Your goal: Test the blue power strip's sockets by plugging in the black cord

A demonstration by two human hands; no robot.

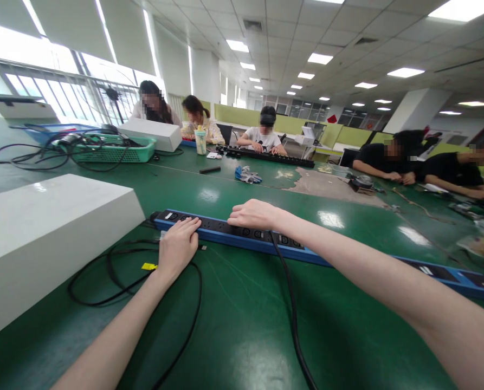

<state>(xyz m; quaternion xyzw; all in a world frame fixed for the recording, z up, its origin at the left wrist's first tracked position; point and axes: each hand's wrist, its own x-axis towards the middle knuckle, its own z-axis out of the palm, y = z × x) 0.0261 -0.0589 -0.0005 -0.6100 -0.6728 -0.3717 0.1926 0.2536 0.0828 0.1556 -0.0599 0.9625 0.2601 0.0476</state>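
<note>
A long blue power strip [217,234] with a black socket face lies across the green table in front of me. My left hand [179,242] rests on its left part, fingers stretched over the sockets. Farther right, my right hand [250,214] is closed just above the socket face; whatever its fingers hold is hidden. A thick black cable [289,292] comes up from the table's near side to the strip beneath my right wrist. Its upper end is hidden there. Beside my left wrist lies a thin looped black cable [103,300] with a yellow tag [148,266].
At left stands a large white box [55,233]. Behind it, a green basket [120,151] holds tangled cables. Blue-white gloves [247,174], a cup [200,142] and a dark bar [210,170] lie farther back. Several people sit working around the table's far side.
</note>
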